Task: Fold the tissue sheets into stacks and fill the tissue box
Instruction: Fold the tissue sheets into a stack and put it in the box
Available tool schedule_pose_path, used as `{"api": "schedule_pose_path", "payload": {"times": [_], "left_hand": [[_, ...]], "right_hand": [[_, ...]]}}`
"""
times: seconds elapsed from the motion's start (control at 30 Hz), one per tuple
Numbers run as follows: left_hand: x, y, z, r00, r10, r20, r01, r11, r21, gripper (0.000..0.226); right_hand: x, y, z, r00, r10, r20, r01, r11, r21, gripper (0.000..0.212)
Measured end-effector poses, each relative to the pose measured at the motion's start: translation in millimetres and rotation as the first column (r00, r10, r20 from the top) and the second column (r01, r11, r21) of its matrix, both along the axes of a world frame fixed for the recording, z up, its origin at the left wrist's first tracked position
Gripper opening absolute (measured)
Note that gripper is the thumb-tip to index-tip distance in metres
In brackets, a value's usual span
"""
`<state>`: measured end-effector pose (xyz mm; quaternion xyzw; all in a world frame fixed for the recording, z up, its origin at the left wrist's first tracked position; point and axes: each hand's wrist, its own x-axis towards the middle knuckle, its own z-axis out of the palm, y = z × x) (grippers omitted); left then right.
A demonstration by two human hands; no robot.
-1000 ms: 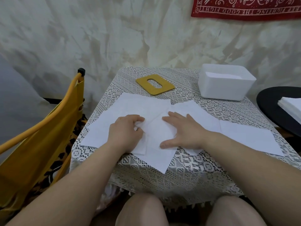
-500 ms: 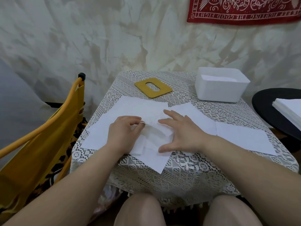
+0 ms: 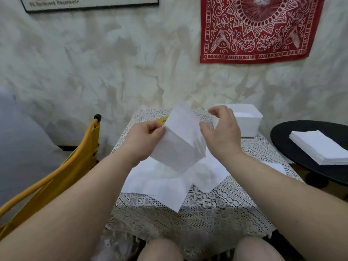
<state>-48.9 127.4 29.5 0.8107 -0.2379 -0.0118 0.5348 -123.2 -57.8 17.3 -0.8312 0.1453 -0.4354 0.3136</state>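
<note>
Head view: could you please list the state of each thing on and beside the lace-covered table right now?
Lifted white tissue sheet: raised off the table, folded.
Left hand: pinches that sheet's left edge.
Right hand: fingers loosely curled beside the sheet; contact unclear.
Flat white tissue sheets: spread overlapping on the table.
White rectangular plastic tissue box: open, lid off.
Stack of white tissues: on the black round side table.

Thin, matt white paper tissue (image 3: 178, 146); openwork lace cloth (image 3: 216, 200) over the surface; smooth matt white plastic box (image 3: 248, 123); rough, mottled plaster wall (image 3: 113, 63); printed red cloth hanging (image 3: 259, 29); matt black round table (image 3: 282, 140).
</note>
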Motion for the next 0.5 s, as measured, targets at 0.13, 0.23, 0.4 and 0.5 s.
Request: {"api": "schedule_pose_path", "payload": {"times": [0.13, 0.23, 0.4, 0.5], "left_hand": [[-11, -7, 3, 0.999, -0.034, -0.019, 0.033, 0.998, -0.048, 0.016], [-20, -14, 5, 0.997, -0.071, -0.005, 0.071, 0.995, -0.076, 0.016], [-24, -22, 4, 0.998, -0.066, 0.018, 0.067, 0.994, -0.086, 0.016], [-24, -29, 2, 0.983, -0.032, 0.183, 0.049, 0.994, -0.094, 0.018]], "right_hand": [[-17, 9, -3, 0.985, 0.164, -0.061, -0.173, 0.967, -0.187, 0.019], [-27, 14, 0, 0.917, 0.281, -0.282, -0.31, 0.949, -0.062, 0.029], [-27, 12, 4, 0.909, 0.314, -0.276, -0.324, 0.946, 0.007, 0.006], [-30, 5, 6, 0.913, 0.274, -0.303, -0.301, 0.952, -0.046, 0.009]]}}
